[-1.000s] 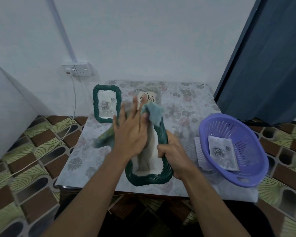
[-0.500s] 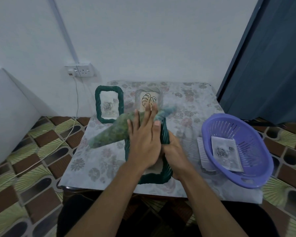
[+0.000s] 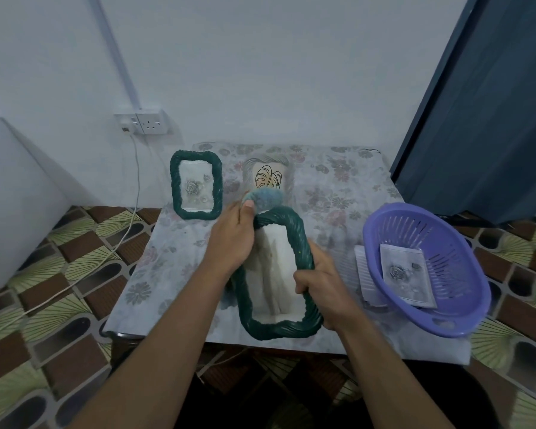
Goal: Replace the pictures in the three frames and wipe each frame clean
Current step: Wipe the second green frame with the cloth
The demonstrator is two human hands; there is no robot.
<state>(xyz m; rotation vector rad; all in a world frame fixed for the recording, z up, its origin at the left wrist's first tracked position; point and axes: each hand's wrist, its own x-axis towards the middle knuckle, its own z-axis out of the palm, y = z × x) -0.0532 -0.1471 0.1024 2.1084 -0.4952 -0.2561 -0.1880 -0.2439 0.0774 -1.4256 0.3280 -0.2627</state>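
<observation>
Frame point(image 3: 279, 330) with dark-green rope-twist rim, right hand point(image 3: 322, 283) clenched round its side, left hand point(image 3: 229, 239) pinching blue-green cloth point(image 3: 265, 196) atop

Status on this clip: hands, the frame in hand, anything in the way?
Left hand grips cloth at top rim of green frame. Right hand grips its right side. Nothing blocking; purple basket apart, to the right.

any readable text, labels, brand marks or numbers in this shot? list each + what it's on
None readable.
wall socket: markings, if any, too small to read.
card in the purple basket: rose picture, no legible words.
lined sheet beside it: only blurred lines.
standing green frame: rose picture, no words.
pale frame: leaf drawing only.
</observation>
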